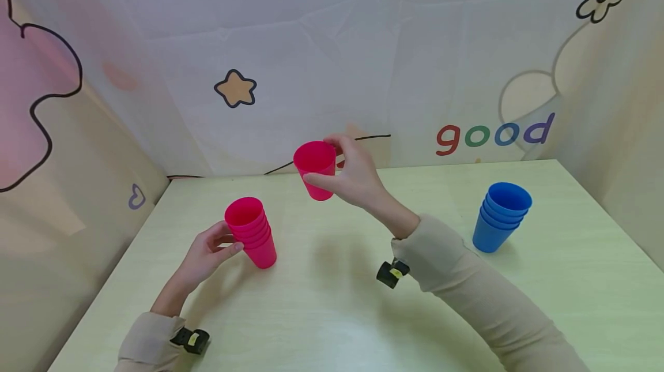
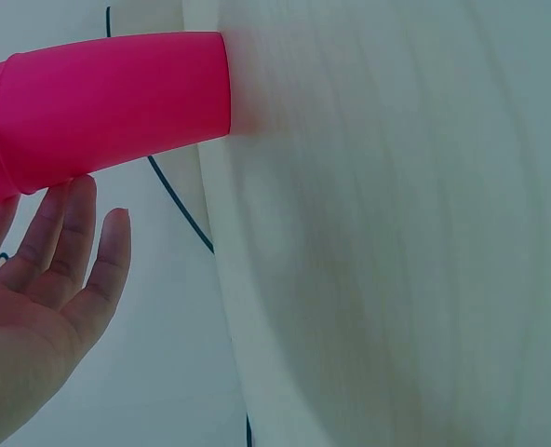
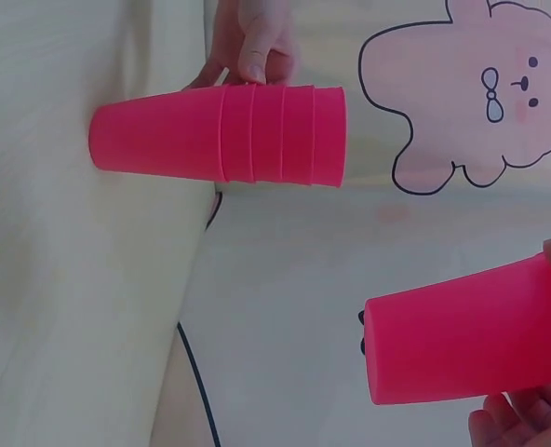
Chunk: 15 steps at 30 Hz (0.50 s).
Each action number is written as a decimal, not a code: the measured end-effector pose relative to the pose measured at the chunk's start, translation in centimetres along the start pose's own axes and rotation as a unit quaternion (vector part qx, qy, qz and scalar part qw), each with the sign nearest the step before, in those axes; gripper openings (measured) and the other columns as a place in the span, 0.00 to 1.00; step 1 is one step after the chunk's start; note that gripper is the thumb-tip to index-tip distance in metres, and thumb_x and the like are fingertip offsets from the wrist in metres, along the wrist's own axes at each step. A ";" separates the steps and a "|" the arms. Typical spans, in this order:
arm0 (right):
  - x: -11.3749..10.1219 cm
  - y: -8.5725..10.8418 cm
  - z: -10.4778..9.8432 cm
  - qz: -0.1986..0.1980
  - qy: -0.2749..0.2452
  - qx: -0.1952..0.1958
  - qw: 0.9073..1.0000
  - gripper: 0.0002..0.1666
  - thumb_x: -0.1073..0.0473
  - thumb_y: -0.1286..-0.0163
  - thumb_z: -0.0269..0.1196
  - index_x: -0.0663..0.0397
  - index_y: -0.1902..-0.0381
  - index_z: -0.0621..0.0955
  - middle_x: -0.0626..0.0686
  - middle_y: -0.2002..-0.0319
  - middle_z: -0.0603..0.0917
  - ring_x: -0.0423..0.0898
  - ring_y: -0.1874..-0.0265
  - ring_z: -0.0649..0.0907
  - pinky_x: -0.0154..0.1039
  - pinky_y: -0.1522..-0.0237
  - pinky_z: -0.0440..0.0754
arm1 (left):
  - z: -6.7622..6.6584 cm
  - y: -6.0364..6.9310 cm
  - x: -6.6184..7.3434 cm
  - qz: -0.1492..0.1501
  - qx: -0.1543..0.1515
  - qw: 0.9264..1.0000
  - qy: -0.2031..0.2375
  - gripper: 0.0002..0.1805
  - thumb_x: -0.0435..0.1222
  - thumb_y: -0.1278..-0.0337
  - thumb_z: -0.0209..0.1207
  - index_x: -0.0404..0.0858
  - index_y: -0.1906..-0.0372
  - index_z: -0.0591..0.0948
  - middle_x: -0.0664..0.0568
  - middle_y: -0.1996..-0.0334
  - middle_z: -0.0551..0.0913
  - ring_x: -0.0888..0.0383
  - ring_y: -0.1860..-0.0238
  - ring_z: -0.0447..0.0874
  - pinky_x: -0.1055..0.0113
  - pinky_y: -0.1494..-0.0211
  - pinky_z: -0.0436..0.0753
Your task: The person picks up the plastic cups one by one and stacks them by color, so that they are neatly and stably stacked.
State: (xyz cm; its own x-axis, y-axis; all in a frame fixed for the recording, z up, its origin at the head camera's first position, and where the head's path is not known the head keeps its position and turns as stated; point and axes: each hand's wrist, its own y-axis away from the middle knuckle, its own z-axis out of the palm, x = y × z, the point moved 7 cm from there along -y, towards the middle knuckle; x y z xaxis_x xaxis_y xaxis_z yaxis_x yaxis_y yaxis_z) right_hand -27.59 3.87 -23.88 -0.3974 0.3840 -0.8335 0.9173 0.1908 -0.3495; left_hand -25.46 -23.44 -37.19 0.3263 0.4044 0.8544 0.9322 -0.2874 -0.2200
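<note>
A stack of several pink cups (image 1: 261, 251) stands upright on the table, mouths up, at centre left of the head view. My left hand (image 1: 199, 259) holds its left side, the thumb in front and the fingers partly hidden behind. Higher up, in the middle, my right hand (image 1: 358, 179) grips a single pink cup (image 1: 317, 186) near its rim, clear of the table and with its mouth up. The right wrist view shows this cup (image 3: 462, 335) apart from the stack (image 3: 159, 138). Spread fingers touch the stack (image 2: 117, 98) in the left wrist view.
Several nested blue cups (image 1: 493, 233) stand on the right side of the pale table (image 1: 332, 320), beyond my right forearm. A printed cloth backdrop (image 1: 311, 43) rises behind the table's far edge and along its sides.
</note>
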 end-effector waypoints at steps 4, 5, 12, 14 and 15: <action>-0.4 -0.3 0.6 0.007 -0.004 -0.011 1.000 0.40 0.57 0.52 0.70 0.58 0.42 0.67 0.53 0.51 0.73 0.48 0.56 0.74 0.40 0.62 0.78 | 0.0 0.0 0.1 -0.002 0.001 1.000 -0.002 0.24 0.30 0.46 0.59 0.30 0.44 0.69 0.39 0.52 0.75 0.54 0.53 0.74 0.70 0.54 0.77; -0.6 -0.4 0.8 0.008 -0.006 -0.014 1.000 0.40 0.56 0.52 0.70 0.58 0.42 0.67 0.53 0.51 0.73 0.48 0.56 0.74 0.40 0.62 0.78 | 0.0 0.0 0.1 -0.003 0.001 1.000 -0.001 0.24 0.30 0.46 0.59 0.30 0.44 0.69 0.39 0.52 0.75 0.55 0.53 0.74 0.70 0.54 0.77; -1.4 -0.9 1.8 0.005 -0.011 -0.028 1.000 0.40 0.56 0.52 0.70 0.58 0.42 0.67 0.52 0.52 0.73 0.48 0.58 0.75 0.37 0.65 0.79 | 0.0 -0.1 0.2 -0.001 -0.001 1.000 0.001 0.24 0.30 0.46 0.59 0.30 0.44 0.69 0.40 0.52 0.75 0.55 0.53 0.74 0.70 0.54 0.77; -1.6 -1.0 2.1 0.002 -0.011 -0.031 0.999 0.40 0.56 0.53 0.71 0.58 0.43 0.67 0.52 0.52 0.73 0.48 0.58 0.75 0.37 0.66 0.80 | 0.0 -0.1 0.2 -0.001 -0.001 1.000 0.001 0.24 0.31 0.46 0.59 0.30 0.44 0.69 0.40 0.52 0.75 0.54 0.53 0.74 0.70 0.54 0.77; -1.7 -1.1 2.3 0.002 -0.011 -0.032 0.999 0.40 0.56 0.53 0.71 0.57 0.43 0.67 0.52 0.52 0.73 0.47 0.58 0.75 0.37 0.66 0.80 | 0.0 -0.1 0.2 -0.002 -0.001 1.000 0.001 0.24 0.31 0.46 0.59 0.30 0.44 0.69 0.39 0.52 0.75 0.53 0.53 0.74 0.70 0.54 0.77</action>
State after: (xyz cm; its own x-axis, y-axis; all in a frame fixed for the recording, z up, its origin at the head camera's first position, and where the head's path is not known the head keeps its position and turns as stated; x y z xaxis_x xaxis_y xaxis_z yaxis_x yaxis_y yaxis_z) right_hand -27.88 0.93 -23.08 -0.3923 0.3649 -0.8444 0.9152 0.2474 -0.3182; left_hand -25.47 -23.35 -36.99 0.3224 0.4038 0.8561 0.9332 -0.2872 -0.2160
